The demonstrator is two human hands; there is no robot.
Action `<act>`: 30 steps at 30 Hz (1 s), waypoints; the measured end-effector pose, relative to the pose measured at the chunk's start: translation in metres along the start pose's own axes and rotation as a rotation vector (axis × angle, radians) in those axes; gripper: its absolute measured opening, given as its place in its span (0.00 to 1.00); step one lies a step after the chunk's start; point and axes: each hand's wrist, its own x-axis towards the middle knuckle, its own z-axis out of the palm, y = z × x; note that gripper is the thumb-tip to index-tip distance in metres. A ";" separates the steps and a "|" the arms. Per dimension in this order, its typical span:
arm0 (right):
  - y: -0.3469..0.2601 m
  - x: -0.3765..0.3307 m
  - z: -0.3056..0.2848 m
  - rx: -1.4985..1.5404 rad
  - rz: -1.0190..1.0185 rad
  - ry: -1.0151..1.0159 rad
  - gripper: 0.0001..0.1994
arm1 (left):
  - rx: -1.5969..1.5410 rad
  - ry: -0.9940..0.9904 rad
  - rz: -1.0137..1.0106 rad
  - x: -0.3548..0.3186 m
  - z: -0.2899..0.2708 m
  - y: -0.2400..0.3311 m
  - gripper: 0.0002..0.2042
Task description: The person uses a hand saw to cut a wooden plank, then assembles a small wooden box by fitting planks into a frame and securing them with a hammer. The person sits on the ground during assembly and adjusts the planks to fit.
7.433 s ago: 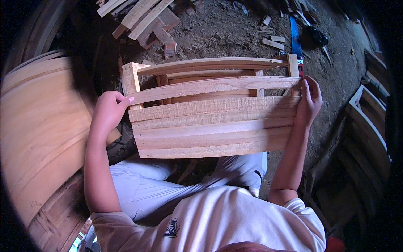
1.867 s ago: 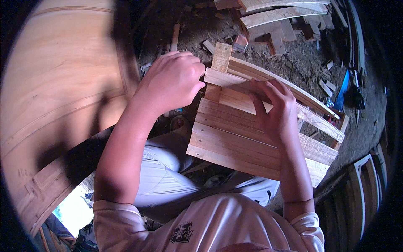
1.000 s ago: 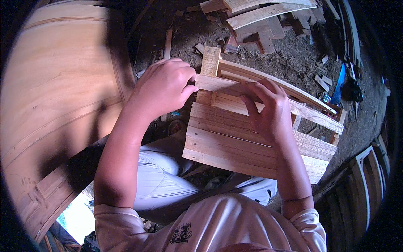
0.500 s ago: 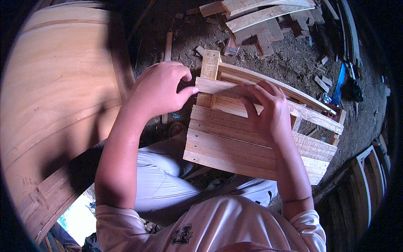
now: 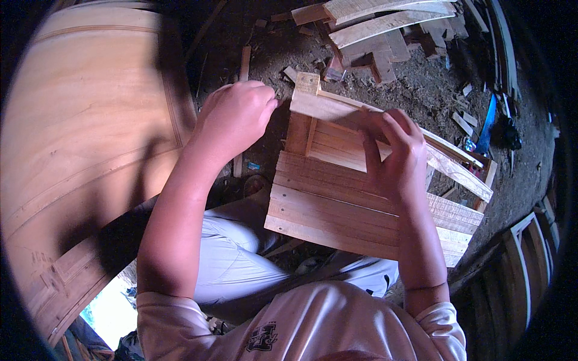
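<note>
A wooden crate (image 5: 328, 207) of pale slats rests tilted before me, over my lap. My right hand (image 5: 397, 153) pinches a narrow wooden slat (image 5: 325, 109) along its upper side, fingers at the top edge and thumb below. The slat's left end lies over the corner post (image 5: 307, 83), with an open gap between it and the boards beneath. Just left of that end, my left hand (image 5: 244, 111) hovers with its fingers curled closed, apart from the crate. Whatever it may hold is hidden. Nail heads dot the crate's lower slats.
A large wooden panel (image 5: 96, 108) stands along the left side. Beyond the crate, a pile of offcuts and curved boards (image 5: 391, 27) lies on the debris-strewn dirt floor. A blue strip-like thing (image 5: 487, 123) lies at the right, above a white-edged wooden frame (image 5: 524, 259).
The slat's left end has shifted upward to the top of the post, widening the gap below it. My left hand has risen slightly and its thumb and fingers have closed together.
</note>
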 end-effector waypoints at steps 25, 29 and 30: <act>0.008 0.009 0.009 0.007 -0.029 -0.031 0.15 | 0.011 0.007 0.045 0.000 -0.003 0.009 0.10; 0.022 0.003 0.017 0.005 -0.044 -0.003 0.14 | 0.008 -0.015 0.075 0.002 -0.006 0.013 0.09; 0.022 0.002 0.017 0.002 -0.023 -0.003 0.14 | -0.001 -0.004 0.071 0.001 -0.005 0.013 0.09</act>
